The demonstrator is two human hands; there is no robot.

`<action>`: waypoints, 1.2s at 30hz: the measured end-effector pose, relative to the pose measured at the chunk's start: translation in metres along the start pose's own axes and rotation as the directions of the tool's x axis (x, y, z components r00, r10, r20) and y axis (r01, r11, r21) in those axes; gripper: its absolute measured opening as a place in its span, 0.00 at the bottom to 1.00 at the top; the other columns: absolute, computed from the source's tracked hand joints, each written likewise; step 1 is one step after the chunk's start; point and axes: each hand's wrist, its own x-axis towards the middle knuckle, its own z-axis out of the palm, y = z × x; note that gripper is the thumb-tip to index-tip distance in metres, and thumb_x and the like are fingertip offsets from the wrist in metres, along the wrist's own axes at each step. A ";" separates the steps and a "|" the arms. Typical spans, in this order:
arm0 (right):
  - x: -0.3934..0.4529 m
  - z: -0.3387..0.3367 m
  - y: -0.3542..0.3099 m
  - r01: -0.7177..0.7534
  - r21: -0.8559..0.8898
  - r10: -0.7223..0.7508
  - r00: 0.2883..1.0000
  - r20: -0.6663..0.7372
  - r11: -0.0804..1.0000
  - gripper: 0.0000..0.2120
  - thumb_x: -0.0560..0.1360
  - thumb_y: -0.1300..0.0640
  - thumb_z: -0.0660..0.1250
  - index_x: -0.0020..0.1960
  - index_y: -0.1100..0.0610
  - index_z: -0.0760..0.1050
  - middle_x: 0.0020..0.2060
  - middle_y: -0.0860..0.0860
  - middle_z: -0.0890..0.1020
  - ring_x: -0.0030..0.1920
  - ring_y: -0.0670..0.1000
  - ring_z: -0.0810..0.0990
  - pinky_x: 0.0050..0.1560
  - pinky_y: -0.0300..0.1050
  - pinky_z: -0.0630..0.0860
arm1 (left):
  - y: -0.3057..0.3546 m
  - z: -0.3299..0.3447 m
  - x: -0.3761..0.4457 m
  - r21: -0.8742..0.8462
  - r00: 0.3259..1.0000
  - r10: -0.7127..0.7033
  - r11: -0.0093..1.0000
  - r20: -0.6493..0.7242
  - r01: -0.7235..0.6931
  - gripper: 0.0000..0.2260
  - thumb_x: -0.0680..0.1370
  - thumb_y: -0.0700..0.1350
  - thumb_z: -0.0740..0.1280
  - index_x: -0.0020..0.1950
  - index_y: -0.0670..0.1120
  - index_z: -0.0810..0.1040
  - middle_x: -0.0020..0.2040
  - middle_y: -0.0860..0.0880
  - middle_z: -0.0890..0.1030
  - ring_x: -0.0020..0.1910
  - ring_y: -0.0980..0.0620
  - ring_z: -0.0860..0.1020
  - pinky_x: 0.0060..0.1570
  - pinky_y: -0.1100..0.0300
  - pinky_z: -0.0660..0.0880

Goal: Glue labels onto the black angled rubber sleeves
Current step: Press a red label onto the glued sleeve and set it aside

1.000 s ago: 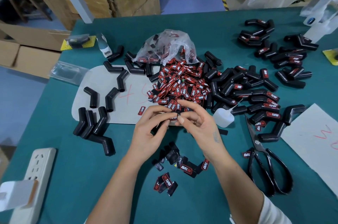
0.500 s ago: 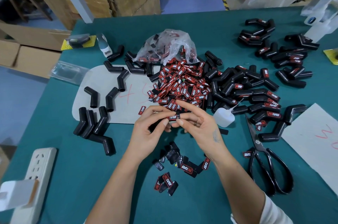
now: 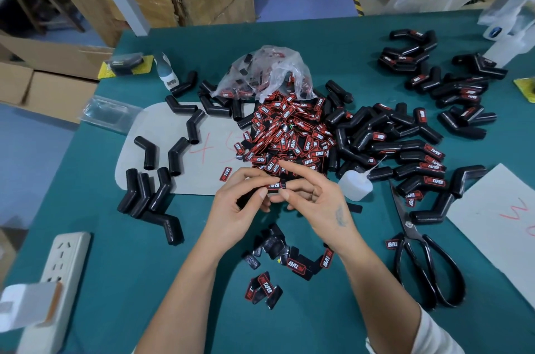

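Over the middle of the bench (image 3: 289,324), from the head camera, both hands meet just near of the red label heap (image 3: 289,133). Compared with a second ago, the right hand (image 3: 315,203) opens up: its index finger now lifts straight and free, pointing far-left over the heap, while the thumb and lower fingers stay in against the work. The left hand (image 3: 240,209) keeps its fingers curled round a black angled sleeve (image 3: 246,201), mostly hidden in the palm. A label (image 3: 273,185) sits on top of that sleeve between the two thumbs, lettering up, and it looks seated now, so my read is the pressing-down step is finishing. Glue bottle (image 3: 354,185) lies just right of the hands, untouched. Bare sleeves (image 3: 150,194) wait at the left, labelled ones (image 3: 419,168) pile at the right; this one likely goes there next.
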 end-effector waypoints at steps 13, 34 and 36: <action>0.002 -0.002 0.002 0.001 -0.009 -0.001 1.000 0.009 1.000 0.21 0.79 0.69 0.71 0.70 0.56 0.77 0.47 0.63 0.85 0.49 0.53 0.89 0.48 0.39 0.81 | -0.004 0.006 -0.001 0.042 0.998 -0.009 0.999 -0.065 0.012 0.09 0.81 0.43 0.72 0.58 0.52 0.87 0.57 0.57 0.80 0.56 0.47 0.82 0.53 0.34 0.81; 0.004 0.000 0.007 0.011 0.074 -0.009 1.000 -0.028 0.997 0.25 0.79 0.70 0.71 0.72 0.52 0.76 0.43 0.56 0.81 0.51 0.56 0.89 0.52 0.38 0.80 | -0.005 0.010 -0.003 -0.040 0.996 -0.020 0.999 -0.091 0.017 0.14 0.81 0.36 0.68 0.60 0.51 0.86 0.58 0.55 0.82 0.61 0.49 0.81 0.57 0.40 0.80; 0.004 0.000 0.007 0.007 0.067 -0.006 1.000 -0.016 0.998 0.24 0.79 0.69 0.71 0.73 0.54 0.76 0.42 0.51 0.82 0.52 0.56 0.89 0.50 0.36 0.79 | -0.007 0.009 -0.003 -0.040 0.995 -0.023 0.999 -0.097 0.020 0.14 0.81 0.37 0.68 0.61 0.52 0.87 0.59 0.55 0.82 0.59 0.48 0.81 0.57 0.38 0.80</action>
